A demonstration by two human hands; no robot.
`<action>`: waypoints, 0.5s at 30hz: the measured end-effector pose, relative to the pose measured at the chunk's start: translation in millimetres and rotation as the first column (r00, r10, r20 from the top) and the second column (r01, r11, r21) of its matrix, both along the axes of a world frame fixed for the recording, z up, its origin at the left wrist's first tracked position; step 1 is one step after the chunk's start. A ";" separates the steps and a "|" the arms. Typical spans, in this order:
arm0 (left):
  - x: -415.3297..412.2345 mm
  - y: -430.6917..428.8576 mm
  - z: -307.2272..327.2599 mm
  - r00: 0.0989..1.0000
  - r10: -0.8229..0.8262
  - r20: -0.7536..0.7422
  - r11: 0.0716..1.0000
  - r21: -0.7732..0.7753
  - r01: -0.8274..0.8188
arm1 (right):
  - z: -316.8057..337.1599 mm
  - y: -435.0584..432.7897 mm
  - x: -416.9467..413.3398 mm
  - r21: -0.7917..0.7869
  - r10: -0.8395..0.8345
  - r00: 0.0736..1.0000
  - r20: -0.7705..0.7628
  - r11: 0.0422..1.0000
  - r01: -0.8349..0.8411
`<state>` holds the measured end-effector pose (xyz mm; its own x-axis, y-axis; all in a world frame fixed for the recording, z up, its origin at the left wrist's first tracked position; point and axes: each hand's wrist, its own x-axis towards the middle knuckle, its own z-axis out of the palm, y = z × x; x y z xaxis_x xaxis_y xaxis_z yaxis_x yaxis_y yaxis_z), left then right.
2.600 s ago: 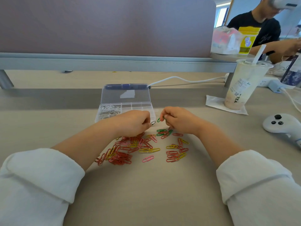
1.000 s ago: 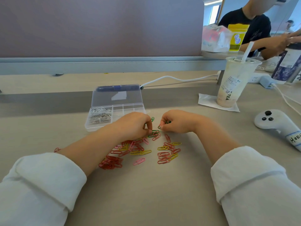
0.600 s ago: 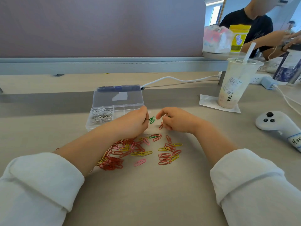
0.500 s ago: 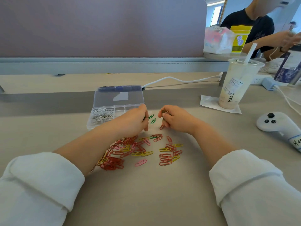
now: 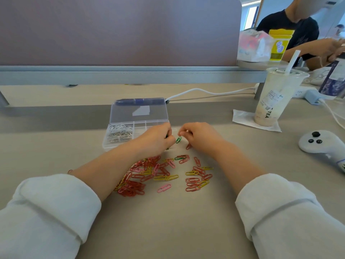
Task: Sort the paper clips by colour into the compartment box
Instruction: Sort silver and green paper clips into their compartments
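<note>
The clear compartment box [image 5: 160, 122] stands open beyond my hands, with silver and white clips [image 5: 120, 132] in its left compartment. My left hand [image 5: 157, 140] is curled in front of the box, with bits of green clip showing between its fingers. My right hand [image 5: 198, 135] pinches a green paper clip [image 5: 178, 139] that hangs between the two hands. A loose pile of red, yellow and pink clips [image 5: 149, 174] lies on the table nearer me, with a green clip [image 5: 179, 157] at its far edge. Another red clip [image 5: 188, 146] lies under my right hand.
A tea cup with a straw [image 5: 276, 98] stands on a napkin at the right. A white controller [image 5: 321, 144] lies further right. A white cable [image 5: 205, 91] runs behind the box. A desk divider [image 5: 119, 30] closes the back, and a person [image 5: 291, 28] sits beyond it.
Both hands have lifted off the pile and moved toward the box. The green clip now hangs from my right fingertips, close to my left hand.
</note>
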<state>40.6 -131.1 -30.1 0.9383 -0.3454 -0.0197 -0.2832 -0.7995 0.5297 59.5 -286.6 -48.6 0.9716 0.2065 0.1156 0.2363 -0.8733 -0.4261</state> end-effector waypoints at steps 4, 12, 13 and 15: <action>-1.3 2.0 0.8 1.000 0.001 0.016 1.000 0.017 -0.001 | 3.1 -1.8 -4.2 -0.108 0.034 0.999 -0.011 0.994 -0.035; 0.6 3.0 -1.0 1.000 -0.023 -0.007 1.000 -0.001 0.023 | 3.8 0.4 -7.2 -0.170 0.052 0.998 0.023 0.984 -0.047; 0.9 3.8 -1.1 1.000 -0.026 -0.001 1.000 0.003 0.026 | 2.9 -0.8 -6.6 -0.136 0.047 0.999 0.018 0.990 -0.044; 2.5 6.4 -0.6 0.998 -0.035 0.047 0.999 0.030 0.034 | 2.4 -2.9 -5.7 -0.087 0.056 0.998 -0.007 0.995 -0.056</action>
